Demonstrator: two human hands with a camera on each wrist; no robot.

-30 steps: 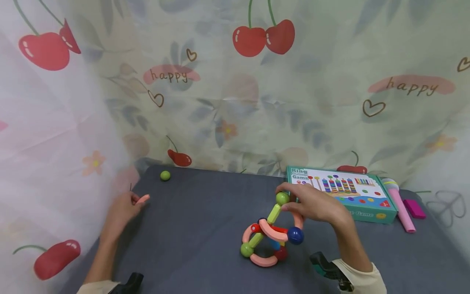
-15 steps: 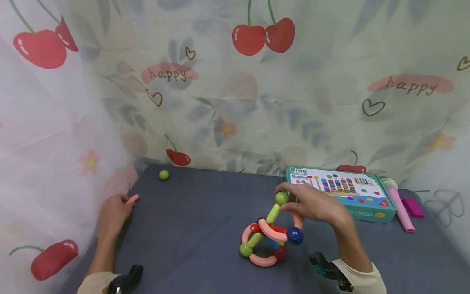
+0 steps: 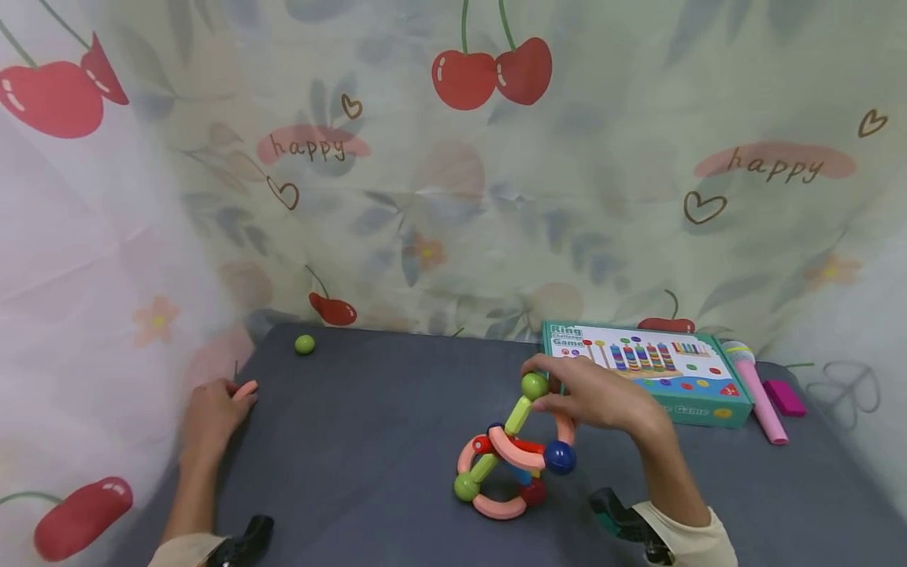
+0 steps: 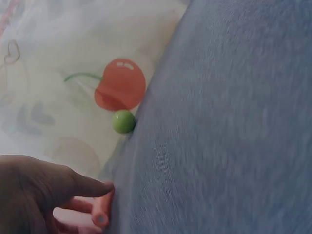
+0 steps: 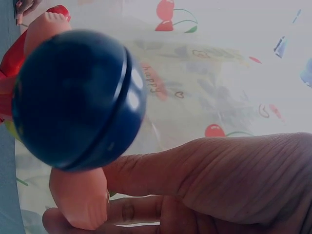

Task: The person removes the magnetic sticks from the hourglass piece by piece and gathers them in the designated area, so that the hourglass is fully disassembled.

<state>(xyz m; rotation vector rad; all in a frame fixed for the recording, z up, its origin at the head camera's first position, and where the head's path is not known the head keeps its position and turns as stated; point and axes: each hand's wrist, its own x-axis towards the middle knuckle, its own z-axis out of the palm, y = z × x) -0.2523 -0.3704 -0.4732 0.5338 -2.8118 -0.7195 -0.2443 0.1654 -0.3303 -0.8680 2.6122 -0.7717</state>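
Note:
Near the left edge of the table, my left hand pinches a short salmon-pink magnetic stick between thumb and fingers. At right of centre, my right hand grips the top of a magnetic ball-and-stick structure, its fingers around a green ball and by a curved pink stick. Straight light-green sticks, curved pink and red sticks, a blue ball, a dark red ball and a lower green ball make up the structure. In the right wrist view the blue ball hides much of it.
A loose green ball lies at the table's back left corner, close to the printed curtain. At the back right are a Ring Challenge Game box, a pink toy microphone and a magenta block.
My left hand has moved left toward the table's edge, still pinching the pink stick. The right hand keeps its grip on the structure. The head view has shifted slightly.

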